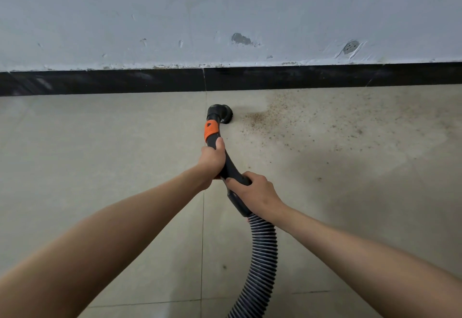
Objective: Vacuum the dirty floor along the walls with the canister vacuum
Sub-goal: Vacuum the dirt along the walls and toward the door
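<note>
Both hands clasp the curved black plastic vacuum handle [226, 165]: left hand [212, 159] forward, right hand [252, 192] behind. Its round brush nozzle [223, 114] sits beside brown grit [265, 117]; sweep slowly rightward, hugging the black skirting [300, 75].

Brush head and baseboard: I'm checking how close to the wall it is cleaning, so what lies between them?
Head view: only a bare strip of floor tile separates the brush head from the baseboard; the dirt lies to the right.

Soft, even daylight; a faint shadow dims the floor [362, 192] at right; wide-angle edges bend, perhaps slightly blurred.
</note>
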Demonstrator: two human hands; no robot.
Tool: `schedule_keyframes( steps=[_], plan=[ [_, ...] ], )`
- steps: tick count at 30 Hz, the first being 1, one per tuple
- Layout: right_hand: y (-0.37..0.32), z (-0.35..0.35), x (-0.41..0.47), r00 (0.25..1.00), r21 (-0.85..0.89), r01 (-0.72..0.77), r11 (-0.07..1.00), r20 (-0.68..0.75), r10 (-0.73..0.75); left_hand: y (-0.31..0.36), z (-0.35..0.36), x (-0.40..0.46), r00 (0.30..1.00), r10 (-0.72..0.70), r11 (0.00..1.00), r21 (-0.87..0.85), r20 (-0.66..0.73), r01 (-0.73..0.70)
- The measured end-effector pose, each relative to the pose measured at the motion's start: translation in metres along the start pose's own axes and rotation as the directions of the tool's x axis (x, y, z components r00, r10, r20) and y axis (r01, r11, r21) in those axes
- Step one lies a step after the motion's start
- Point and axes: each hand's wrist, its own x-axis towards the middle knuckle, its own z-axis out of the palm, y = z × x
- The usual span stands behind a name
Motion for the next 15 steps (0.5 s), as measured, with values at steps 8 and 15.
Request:
schedule_keyframes(
  steps=[8, 15],
  plan=[
    [0.013, -0.026, -0.002, 0.998, 0.044, -0.039, 0.998, -0.056, 0.042, 0.020, 0.033, -0.003, 0.995, 0.020, 0.998, 0.058, 0.100, -0.026],
    [0.023, -0.036, 0.001, 0.988, 0.024, -0.066, 0.998, -0.141, 0.069, 0.030, 0.055, 0.000, 0.986, 0.051, 0.992, 0.109, 0.157, -0.069]
  ],
)
